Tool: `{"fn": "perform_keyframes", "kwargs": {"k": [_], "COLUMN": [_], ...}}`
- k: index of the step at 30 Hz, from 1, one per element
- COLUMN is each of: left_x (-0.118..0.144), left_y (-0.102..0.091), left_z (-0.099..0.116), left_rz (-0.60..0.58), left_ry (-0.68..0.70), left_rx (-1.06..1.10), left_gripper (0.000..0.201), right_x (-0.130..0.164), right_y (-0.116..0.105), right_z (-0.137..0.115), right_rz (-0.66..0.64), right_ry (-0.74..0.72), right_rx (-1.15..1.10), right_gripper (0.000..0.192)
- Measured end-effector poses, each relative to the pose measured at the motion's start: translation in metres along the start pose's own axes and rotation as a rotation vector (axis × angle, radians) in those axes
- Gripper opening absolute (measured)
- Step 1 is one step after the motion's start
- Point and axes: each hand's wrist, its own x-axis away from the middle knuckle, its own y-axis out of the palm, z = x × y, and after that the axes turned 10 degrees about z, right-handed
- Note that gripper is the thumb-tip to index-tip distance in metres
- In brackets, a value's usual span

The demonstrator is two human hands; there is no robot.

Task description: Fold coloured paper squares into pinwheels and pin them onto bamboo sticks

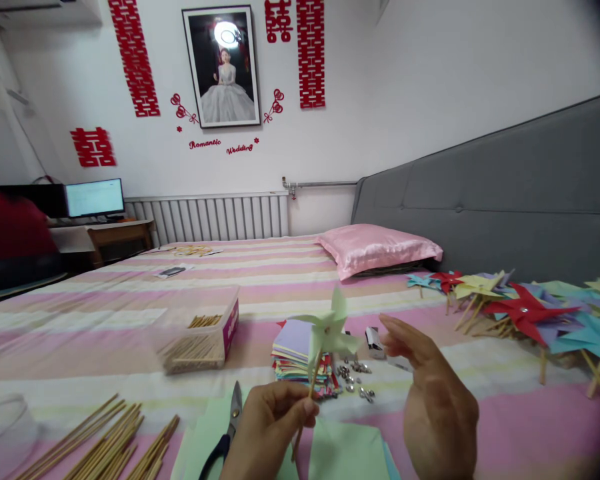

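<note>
Head view: 1 green pinwheel [329,331] in left hand [273,427], right hand [433,397] near.

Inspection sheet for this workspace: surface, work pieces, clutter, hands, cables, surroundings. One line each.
Surface: striped bedsheet, no hard bench under the pieces.
Work pieces: colored paper stack, small metal fasteners beside it, scissors on pale green paper, loose wooden sticks at front left, clear plastic box holding more, other pinwheels at right.
Clutter: small white sheet and unclear yellow item, far side.
Left hand: pinches a pale green pinwheel by its stick.
Right hand: fingers extended, holding nothing visible.
Cables: nothing seen among the pieces.
Surroundings: pink pillow, gray headboard, radiator, lit monitor; person in red at left edge.
</note>
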Motion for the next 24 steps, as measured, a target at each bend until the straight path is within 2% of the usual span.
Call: {"fn": "perform_keyframes", "kwargs": {"k": [3, 7, 12, 18, 24], "left_x": [0.000, 0.000, 0.000, 0.004, 0.005], "left_y": [0.000, 0.000, 0.002, 0.007, 0.011], "left_z": [0.000, -0.004, -0.010, -0.003, 0.001], "left_rz": [-0.039, -0.080, -0.125, -0.136, -0.123], "left_ry": [-0.050, -0.086, -0.103, -0.133, -0.151], "left_rx": [0.077, 0.113, 0.111, 0.048, 0.023], "left_gripper": [0.025, 0.026, 0.026, 0.021, 0.020], "right_x": [-0.005, -0.013, -0.013, -0.010, -0.009], "right_y": [0.003, 0.007, 0.013, 0.016, 0.015], "right_z": [0.000, 0.000, 0.000, 0.001, 0.004], "right_rz": [0.100, -0.006, -0.210, -0.231, -0.236], "right_ry": [-0.013, 0.202, 0.467, 0.599, 0.655], "right_rx": [0.076, 0.138, -0.024, -0.106, -0.140], "right_gripper": [0.033, 0.033, 0.035, 0.038, 0.043]}}
